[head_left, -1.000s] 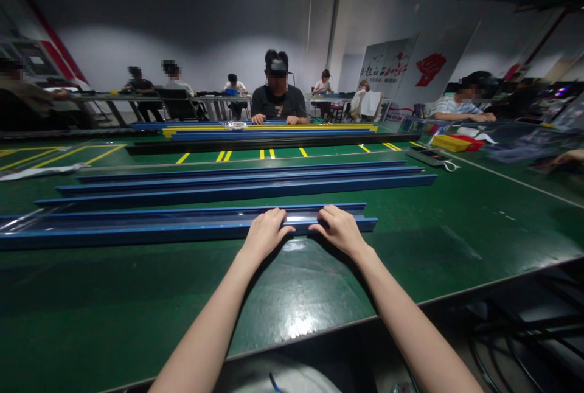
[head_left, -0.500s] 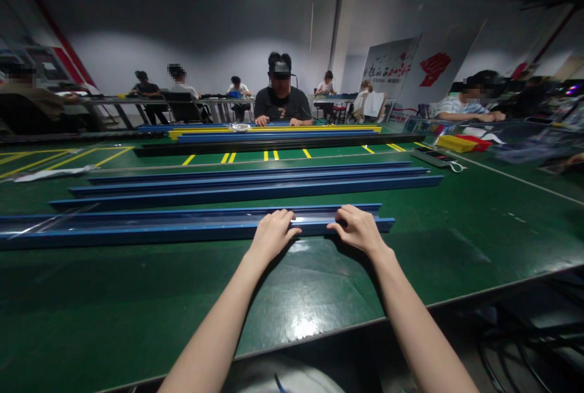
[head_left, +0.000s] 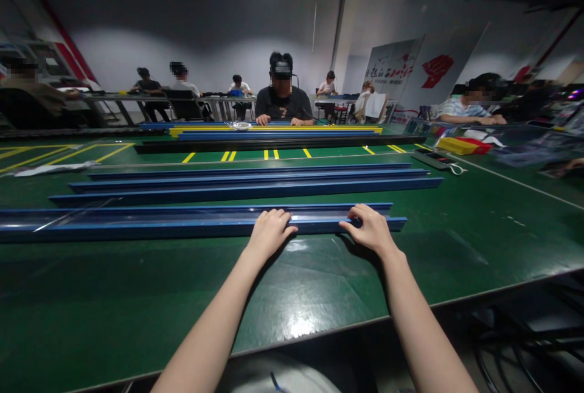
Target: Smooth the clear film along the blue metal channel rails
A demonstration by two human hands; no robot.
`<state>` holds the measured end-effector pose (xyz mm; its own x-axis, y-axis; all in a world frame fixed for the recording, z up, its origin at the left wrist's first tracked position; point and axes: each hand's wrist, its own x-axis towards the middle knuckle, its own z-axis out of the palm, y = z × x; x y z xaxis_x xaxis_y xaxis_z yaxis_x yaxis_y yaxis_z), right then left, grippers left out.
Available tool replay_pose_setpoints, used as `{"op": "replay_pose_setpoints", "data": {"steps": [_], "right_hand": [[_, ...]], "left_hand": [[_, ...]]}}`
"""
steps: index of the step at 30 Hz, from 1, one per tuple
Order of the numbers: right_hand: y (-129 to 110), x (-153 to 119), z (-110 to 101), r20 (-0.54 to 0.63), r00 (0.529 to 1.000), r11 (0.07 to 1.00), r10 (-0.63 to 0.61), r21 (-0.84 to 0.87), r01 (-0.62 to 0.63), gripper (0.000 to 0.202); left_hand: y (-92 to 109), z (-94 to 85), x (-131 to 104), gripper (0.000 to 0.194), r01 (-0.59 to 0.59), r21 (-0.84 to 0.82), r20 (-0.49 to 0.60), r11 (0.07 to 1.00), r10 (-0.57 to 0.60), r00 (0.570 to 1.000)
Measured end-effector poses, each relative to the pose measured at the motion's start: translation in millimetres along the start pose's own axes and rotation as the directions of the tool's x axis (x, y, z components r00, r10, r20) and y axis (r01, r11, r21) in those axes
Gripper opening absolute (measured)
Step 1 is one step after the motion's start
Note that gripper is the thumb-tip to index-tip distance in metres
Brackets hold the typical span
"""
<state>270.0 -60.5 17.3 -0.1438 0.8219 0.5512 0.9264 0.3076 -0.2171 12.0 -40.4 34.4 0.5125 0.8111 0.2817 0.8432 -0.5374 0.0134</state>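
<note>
At far left, a glossy clear strip (head_left: 73,215) crosses the long blue channel (head_left: 182,227), which lies on the green surface (head_left: 319,295) nearest the wearer and runs out of view on that side. The channel appears to be plastic: likely light for its length and stiff in short spans, but prone to flex or twist if lifted at one point. Its smooth walls may slide under dry fingers.

The left grip (head_left: 270,230) pinches the near wall, fingers inside the trough and thumb outside. Between the grips, a short length of wall is exposed. The right grip (head_left: 370,229) pinches the same wall, near the right end, fingers curled. Applied force cannot be told.

Hold points: both walls, hands set well apart for balance. Avoid bearing on the thin upper edges, which could bend or mark.
</note>
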Motion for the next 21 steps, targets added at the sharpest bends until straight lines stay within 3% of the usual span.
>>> {"op": "replay_pose_setpoints", "data": {"steps": [5, 14, 21], "right_hand": [[-8.6, 2.3, 3.0, 0.037, 0.998, 0.999, -0.042, -0.016, 0.042, 0.021], [-45.3, 12.1, 21.3, 0.092, 0.965, 0.959, -0.244, -0.126, 0.254, 0.028], [-40.3, 11.8, 22.3, 0.053, 0.962, 0.961, -0.268, -0.059, 0.27, 0.027]], "left_hand": [[0.4, 1.8, -0.5, 0.024, -0.009, 0.008, -0.006, 1.0, 0.009, 1.0], [1.3, 3.9, -0.1, 0.024, -0.016, 0.032, -0.02, 0.999, 0.017, 1.0], [1.4, 5.5, -0.1, 0.025, -0.013, 0.019, -0.028, 1.0, 0.013, 1.0]]}}
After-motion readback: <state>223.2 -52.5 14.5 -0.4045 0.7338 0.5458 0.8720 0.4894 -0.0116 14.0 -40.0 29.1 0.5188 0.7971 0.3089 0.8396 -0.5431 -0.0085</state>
